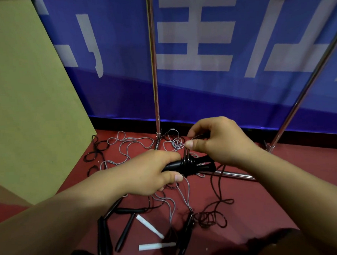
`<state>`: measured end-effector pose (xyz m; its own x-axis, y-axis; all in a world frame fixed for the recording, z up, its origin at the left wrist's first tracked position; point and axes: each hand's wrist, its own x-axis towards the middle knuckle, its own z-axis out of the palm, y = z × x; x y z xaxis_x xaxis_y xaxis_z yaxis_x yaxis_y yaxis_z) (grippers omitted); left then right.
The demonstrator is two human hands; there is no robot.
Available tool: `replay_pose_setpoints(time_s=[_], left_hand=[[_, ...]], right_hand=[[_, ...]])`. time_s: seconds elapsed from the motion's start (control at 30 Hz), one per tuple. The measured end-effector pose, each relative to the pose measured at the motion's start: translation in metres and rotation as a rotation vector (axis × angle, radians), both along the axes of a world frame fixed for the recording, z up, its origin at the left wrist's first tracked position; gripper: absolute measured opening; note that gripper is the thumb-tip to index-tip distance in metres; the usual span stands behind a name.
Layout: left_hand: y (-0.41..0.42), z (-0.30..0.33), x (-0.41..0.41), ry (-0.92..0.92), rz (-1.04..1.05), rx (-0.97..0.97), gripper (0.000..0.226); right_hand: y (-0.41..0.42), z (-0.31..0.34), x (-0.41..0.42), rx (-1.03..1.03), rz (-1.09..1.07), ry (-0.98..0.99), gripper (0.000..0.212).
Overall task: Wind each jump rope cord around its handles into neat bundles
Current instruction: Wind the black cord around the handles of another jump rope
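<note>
My left hand point(148, 172) grips a pair of black jump rope handles point(193, 164) held side by side above the red floor. Several turns of dark cord circle the middle of the handles. My right hand point(218, 142) pinches the black cord point(218, 187) just above the handles, thumb and fingers closed on it. The rest of that cord trails down to a loose dark coil point(210, 217) on the floor. More black handles point(104, 237) and two white handles point(150, 226) lie near me.
Grey cords point(129, 147) and black cords point(95, 151) sprawl tangled across the red floor point(266, 190). Chrome stand poles point(153, 69) rise in front of a blue banner point(221, 94). A chrome bar point(231, 174) lies on the floor. A tan board point(23, 96) leans at left.
</note>
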<state>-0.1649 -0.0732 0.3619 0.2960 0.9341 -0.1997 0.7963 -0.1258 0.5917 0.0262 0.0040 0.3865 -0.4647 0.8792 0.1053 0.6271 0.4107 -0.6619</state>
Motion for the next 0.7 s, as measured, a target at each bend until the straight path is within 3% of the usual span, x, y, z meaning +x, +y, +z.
replay_pose_setpoints(time_s=[0.27, 0.53, 0.7], left_hand=[[-0.008, 0.006, -0.001, 0.032, -0.081, -0.033, 0.011], [-0.01, 0.007, -0.008, -0.342, -0.087, -0.148, 0.011], [-0.01, 0.012, -0.014, -0.633, -0.058, -0.164, 0.028]], right_hand=[[0.008, -0.003, 0.0, -0.233, 0.08, 0.072, 0.007], [0.01, 0.005, 0.003, -0.478, 0.079, 0.059, 0.027], [0.007, 0.008, 0.002, -0.626, 0.125, 0.217, 0.004]])
